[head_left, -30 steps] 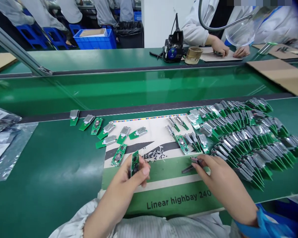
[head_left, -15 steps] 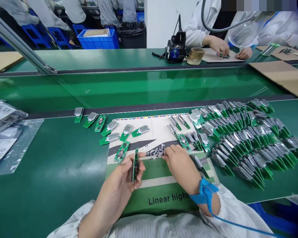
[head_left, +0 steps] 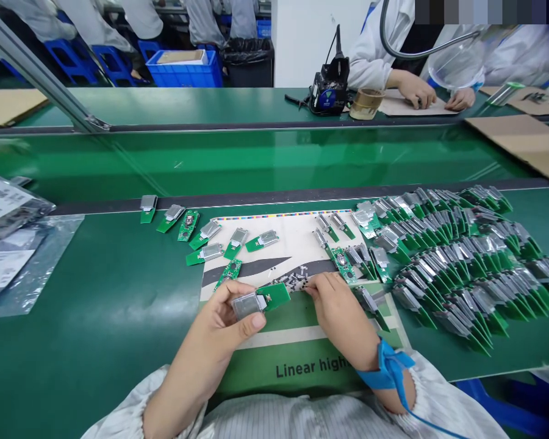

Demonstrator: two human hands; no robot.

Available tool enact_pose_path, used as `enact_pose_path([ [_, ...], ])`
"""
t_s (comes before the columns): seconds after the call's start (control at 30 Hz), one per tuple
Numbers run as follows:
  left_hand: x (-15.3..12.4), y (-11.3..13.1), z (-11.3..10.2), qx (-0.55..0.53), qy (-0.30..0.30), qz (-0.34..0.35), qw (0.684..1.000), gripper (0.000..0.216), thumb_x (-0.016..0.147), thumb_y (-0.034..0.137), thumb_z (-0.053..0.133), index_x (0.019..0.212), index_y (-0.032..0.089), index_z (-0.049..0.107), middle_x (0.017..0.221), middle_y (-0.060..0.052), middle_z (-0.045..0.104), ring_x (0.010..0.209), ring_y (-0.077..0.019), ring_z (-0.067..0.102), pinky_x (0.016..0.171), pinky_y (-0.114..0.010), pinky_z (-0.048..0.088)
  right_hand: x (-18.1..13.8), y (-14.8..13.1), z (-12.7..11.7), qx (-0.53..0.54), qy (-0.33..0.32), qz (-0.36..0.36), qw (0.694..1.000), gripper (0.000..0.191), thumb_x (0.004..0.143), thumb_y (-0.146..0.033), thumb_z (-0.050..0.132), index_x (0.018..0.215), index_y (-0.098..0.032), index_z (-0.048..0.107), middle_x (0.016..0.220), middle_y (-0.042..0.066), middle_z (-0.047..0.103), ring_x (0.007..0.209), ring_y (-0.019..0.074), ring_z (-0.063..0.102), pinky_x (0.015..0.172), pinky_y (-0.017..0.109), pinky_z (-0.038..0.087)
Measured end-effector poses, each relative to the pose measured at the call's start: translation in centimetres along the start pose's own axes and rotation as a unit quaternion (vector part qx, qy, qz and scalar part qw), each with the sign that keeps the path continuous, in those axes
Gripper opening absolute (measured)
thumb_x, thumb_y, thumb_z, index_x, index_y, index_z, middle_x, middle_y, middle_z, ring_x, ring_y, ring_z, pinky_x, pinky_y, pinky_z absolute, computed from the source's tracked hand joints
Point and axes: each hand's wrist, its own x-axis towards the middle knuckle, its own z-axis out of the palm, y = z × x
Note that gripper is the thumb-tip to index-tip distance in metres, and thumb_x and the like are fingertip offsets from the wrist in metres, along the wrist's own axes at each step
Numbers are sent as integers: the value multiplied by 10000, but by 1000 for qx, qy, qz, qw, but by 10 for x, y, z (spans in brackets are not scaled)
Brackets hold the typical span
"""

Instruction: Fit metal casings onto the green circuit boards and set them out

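My left hand (head_left: 224, 323) is closed round a green circuit board (head_left: 278, 295), whose silver rectangular part (head_left: 248, 305) faces up between thumb and fingers. My right hand (head_left: 341, 311), with a blue wrist strap (head_left: 387, 366), has its fingertips pinched together at the edge of a pile of tiny dark and pale parts (head_left: 297, 275); anything between them is too small to make out. Both hands are over a printed sheet (head_left: 302, 338). Several loose boards lie around the pile, such as one with its components showing (head_left: 227, 273).
Many boards (head_left: 462, 274) with silver parts stand in overlapping rows at right. Plastic bags (head_left: 22, 256) lie at left. Beyond a green strip (head_left: 238, 158), a co-worker's hands (head_left: 414, 90) work on a board near a tape roll (head_left: 366, 103) and a black device (head_left: 329, 88).
My left hand has turned the circuit board from edge-on to nearly flat, with its silver part upward. My right hand stays pinched by the small parts. The view has shifted slightly.
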Motion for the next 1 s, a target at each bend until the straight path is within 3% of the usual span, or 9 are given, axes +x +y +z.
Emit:
enact_pose_path([
  [0.1,0,1,-2,-6,27,-11,1000,337,580,396,875,839,274,697,760,42,598,722,-108,486,645,-172,377,-1,3,-7,72,13,-2,997,159,901,-50,401,896,-180,493,793,57,575,766,225,552,679,345,467],
  [0.23,-1,4,0,-42,42,-10,998,376,583,302,886,890,300,668,801,47,612,742,-113,509,695,-195,410,-5,1,-23,151,9,-6,988,188,927,-104,428,1083,-191,487,829,31,612,774,188,594,664,292,498],
  [0.37,-2,6,2,-62,30,11,998,350,589,210,881,818,275,624,716,71,592,643,-89,486,620,-178,414,-11,-5,-40,216,-9,5,976,186,967,-187,442,1128,-238,520,852,7,611,782,155,599,659,252,499],
  [0.53,-2,6,1,-67,16,29,997,300,579,244,891,712,229,623,728,54,643,670,-93,541,601,-158,433,-16,-11,-56,331,-39,52,941,154,971,-280,493,1088,-295,591,910,4,620,781,152,589,621,245,477],
  [0.7,-5,7,3,-55,23,29,998,300,578,342,887,820,259,731,716,37,671,669,-97,565,636,-171,458,-16,-16,-64,373,-29,63,925,110,943,-276,539,964,-274,646,893,15,649,760,158,606,591,245,484],
  [0.87,-7,9,9,-35,10,-7,999,415,601,304,879,981,278,714,696,29,672,656,-113,560,621,-193,456,-17,-18,-68,384,-23,89,919,93,910,-285,590,895,-241,670,848,28,690,720,162,640,578,245,519],
  [1.0,-5,8,15,-43,-22,-14,999,350,553,283,897,800,219,657,620,45,616,573,-107,515,541,-200,426,-18,-16,-70,395,-23,90,914,62,895,-285,624,887,-261,681,840,7,708,719,151,658,572,221,528],
])
